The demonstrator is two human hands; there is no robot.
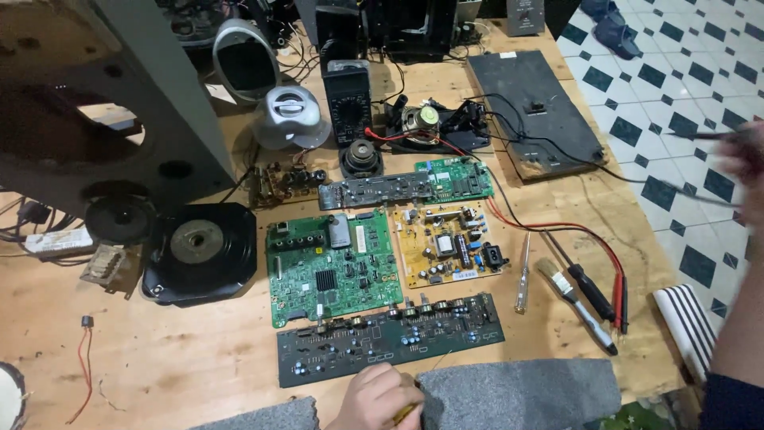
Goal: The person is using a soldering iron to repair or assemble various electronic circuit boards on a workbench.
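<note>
My left hand (374, 398) is at the near edge of the wooden bench, closed in a fist around a small yellow-handled tool (406, 412). It rests just below a long dark circuit board (390, 338) and beside a grey felt pad (517, 394). My right hand (748, 159) is raised off the bench's right side, blurred, gripping a thin dark rod (700, 136). Behind the dark board lie a large green board (330, 267), a yellow board (446, 243), a small green board (454, 179) and a grey strip board (374, 191).
A paintbrush (569, 291), two screwdrivers (523, 275) and red probe leads (619, 302) lie to the right of the boards. A black multimeter (348, 99), a small speaker (362, 157), a black speaker driver (199, 251), a grey cabinet (95, 95) and a black panel (533, 111) fill the back.
</note>
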